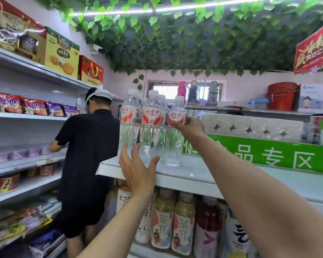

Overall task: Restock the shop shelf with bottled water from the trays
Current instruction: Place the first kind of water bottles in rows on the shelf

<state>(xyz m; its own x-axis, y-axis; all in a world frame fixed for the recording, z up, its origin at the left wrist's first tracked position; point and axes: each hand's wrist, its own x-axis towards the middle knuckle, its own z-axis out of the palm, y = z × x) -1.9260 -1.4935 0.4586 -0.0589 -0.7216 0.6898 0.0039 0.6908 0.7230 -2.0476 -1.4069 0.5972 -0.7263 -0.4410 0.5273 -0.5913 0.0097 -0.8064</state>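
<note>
Several clear water bottles (pixel 151 125) with white caps and red-and-white labels stand together at the left end of the white top shelf (pixel 203 175). My left hand (pixel 138 168) is spread open with straight fingers against the lower front of the leftmost bottles. My right hand (pixel 189 125) reaches over and grips the rightmost bottle (pixel 177 127) at its label, fingers wrapped around its far side. No tray of water is in view.
Tea and juice bottles (pixel 183 220) fill the shelf below. Toilet-paper packs (pixel 250 127) and a green sign (pixel 268 155) sit behind the top shelf. A person in black (pixel 90 155) stands close on the left at snack shelves (pixel 26 162). Leaves hang overhead.
</note>
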